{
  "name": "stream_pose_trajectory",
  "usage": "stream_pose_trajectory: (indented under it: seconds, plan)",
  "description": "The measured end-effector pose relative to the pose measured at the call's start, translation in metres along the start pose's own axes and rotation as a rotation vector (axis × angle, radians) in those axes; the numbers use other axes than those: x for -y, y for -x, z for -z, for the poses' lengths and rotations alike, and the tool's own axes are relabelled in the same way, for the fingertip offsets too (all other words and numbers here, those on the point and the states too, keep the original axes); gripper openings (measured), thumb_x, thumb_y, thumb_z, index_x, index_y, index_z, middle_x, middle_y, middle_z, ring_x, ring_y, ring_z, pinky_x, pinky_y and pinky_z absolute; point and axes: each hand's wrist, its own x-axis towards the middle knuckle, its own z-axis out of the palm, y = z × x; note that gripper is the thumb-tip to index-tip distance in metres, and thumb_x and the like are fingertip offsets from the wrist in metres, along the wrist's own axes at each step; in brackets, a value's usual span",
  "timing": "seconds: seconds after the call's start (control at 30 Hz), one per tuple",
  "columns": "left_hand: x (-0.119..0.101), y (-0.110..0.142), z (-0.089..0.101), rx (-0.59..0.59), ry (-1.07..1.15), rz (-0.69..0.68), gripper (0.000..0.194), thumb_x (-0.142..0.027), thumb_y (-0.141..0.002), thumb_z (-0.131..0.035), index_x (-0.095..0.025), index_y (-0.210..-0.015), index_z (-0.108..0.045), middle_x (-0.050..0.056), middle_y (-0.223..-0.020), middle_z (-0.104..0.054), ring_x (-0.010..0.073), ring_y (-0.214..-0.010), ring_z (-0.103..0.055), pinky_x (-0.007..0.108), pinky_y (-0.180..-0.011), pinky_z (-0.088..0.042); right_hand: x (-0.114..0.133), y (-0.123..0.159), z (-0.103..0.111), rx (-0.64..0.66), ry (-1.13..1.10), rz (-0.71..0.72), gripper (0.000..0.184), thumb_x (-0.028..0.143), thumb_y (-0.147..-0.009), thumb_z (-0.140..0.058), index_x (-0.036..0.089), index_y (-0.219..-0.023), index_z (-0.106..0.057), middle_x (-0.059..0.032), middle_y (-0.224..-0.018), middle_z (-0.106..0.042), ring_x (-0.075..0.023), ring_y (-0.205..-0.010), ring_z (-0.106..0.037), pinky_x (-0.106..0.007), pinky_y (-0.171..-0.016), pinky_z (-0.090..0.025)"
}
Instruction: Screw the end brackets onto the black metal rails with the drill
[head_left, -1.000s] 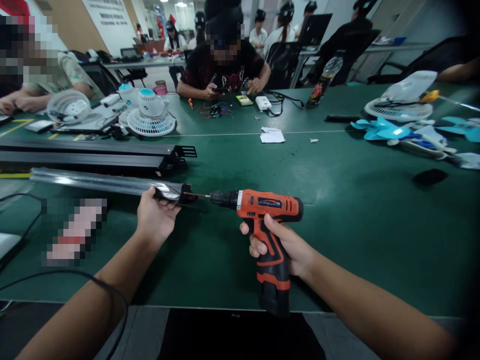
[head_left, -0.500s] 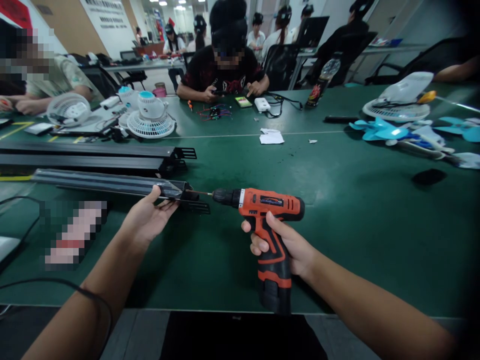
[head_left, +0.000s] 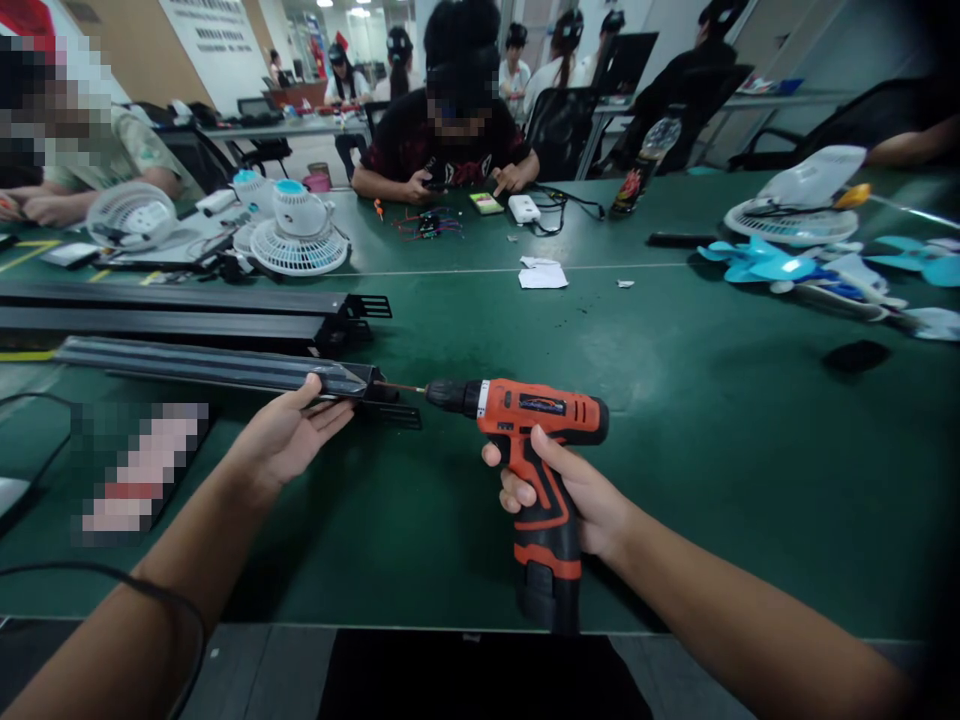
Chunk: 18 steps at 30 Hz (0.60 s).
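Note:
My right hand (head_left: 577, 490) is wrapped round the grip of an orange and black cordless drill (head_left: 540, 410), its body level and pointing left. A long thin bit (head_left: 405, 388) runs from the chuck to the open end of a dark metal rail (head_left: 225, 367); where its tip meets the rail is too small to make out. My left hand (head_left: 296, 430) holds that rail near its right end, thumb on top and fingers beneath. Clear plastic film seems to cover the rail, and a slotted bracket (head_left: 394, 412) sticks out at its end.
More black rails (head_left: 165, 315) lie just behind. White fan parts (head_left: 296, 235) stand at the back left, blue fan blades (head_left: 757, 260) at the right. A blurred pink object (head_left: 150, 470) lies left of my arm, near a black cable (head_left: 112, 570). A person (head_left: 457, 120) sits opposite.
The rail and my left hand have shifted very slightly left. The drill stays almost where it was, with my right hand still on its grip.

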Motion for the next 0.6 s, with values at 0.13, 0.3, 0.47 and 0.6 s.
stream_pose_trajectory:
  seconds: [0.13,0.3,0.47,0.6]
  plan:
    - [-0.004,-0.007,0.009,0.04,-0.172,-0.008,0.024,-0.024,-0.105,-0.051,-0.013,-0.091,-0.067,0.019,-0.092,-0.075,0.0282,-0.087,-0.079,0.037,-0.081,-0.067,0.001,-0.001,-0.001,-0.002,-0.008,-0.015,0.054,0.065,-0.088,-0.079,0.013,-0.103,-0.075,0.0029,-0.058,-0.059,-0.0118,-0.057,-0.057,-0.024,-0.065,-0.053]
    - [-0.011,-0.011,0.013,0.077,-0.298,0.013,0.029,-0.025,-0.103,-0.052,-0.016,-0.077,-0.061,0.018,-0.083,-0.071,0.0315,-0.084,-0.08,0.038,-0.074,-0.067,0.002,-0.003,-0.002,-0.044,-0.013,0.029,0.05,0.061,-0.087,-0.081,0.014,-0.102,-0.074,0.0013,-0.069,-0.064,-0.0088,-0.055,-0.051,-0.024,-0.064,-0.052]
    - [-0.015,-0.013,0.019,0.11,-0.425,0.033,0.021,-0.033,-0.102,-0.056,-0.015,-0.091,-0.062,0.01,-0.074,-0.067,0.0328,-0.07,-0.079,0.039,-0.062,-0.066,0.003,-0.003,-0.001,-0.053,-0.034,-0.008,0.051,0.062,-0.085,-0.083,0.014,-0.101,-0.074,0.003,-0.062,-0.06,-0.0102,-0.056,-0.053,-0.024,-0.064,-0.052]
    - [-0.013,-0.019,0.023,0.126,-0.383,0.047,0.02,-0.034,-0.1,-0.061,-0.016,-0.092,-0.062,0.003,-0.062,-0.058,0.0309,-0.061,-0.076,0.037,-0.056,-0.063,0.004,-0.003,-0.002,-0.054,-0.044,-0.026,0.052,0.062,-0.084,-0.084,0.013,-0.1,-0.074,0.0025,-0.063,-0.06,-0.0106,-0.057,-0.055,-0.024,-0.064,-0.052]
